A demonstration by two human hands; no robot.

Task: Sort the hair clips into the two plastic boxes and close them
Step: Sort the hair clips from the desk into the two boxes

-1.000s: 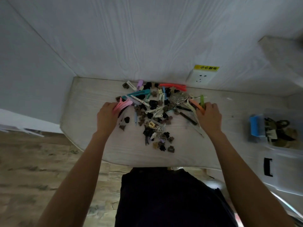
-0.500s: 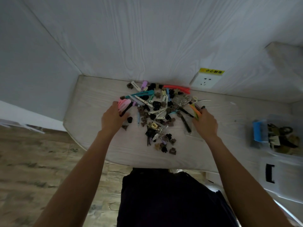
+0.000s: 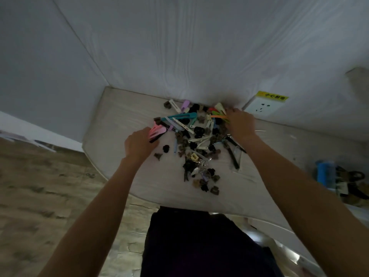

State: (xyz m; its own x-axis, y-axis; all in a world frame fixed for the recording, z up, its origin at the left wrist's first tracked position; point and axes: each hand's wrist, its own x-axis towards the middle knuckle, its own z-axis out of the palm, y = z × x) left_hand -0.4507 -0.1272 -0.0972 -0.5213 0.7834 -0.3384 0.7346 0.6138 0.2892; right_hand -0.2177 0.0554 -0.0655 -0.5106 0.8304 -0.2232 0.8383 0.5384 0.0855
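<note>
The left hand (image 3: 139,143) grips a bunch of pink clips (image 3: 157,130), its fingers curled around their near ends so the tips stick out toward the pile of hair clips (image 3: 196,140), which lies mid-table against the far edge. The right hand (image 3: 240,121) reaches to the pile's far right side and pinches orange and green clips (image 3: 219,116) that jut out leftward from its fingers. A plastic box (image 3: 343,181) with dark clips inside sits by the table's (image 3: 123,116) right edge
</note>
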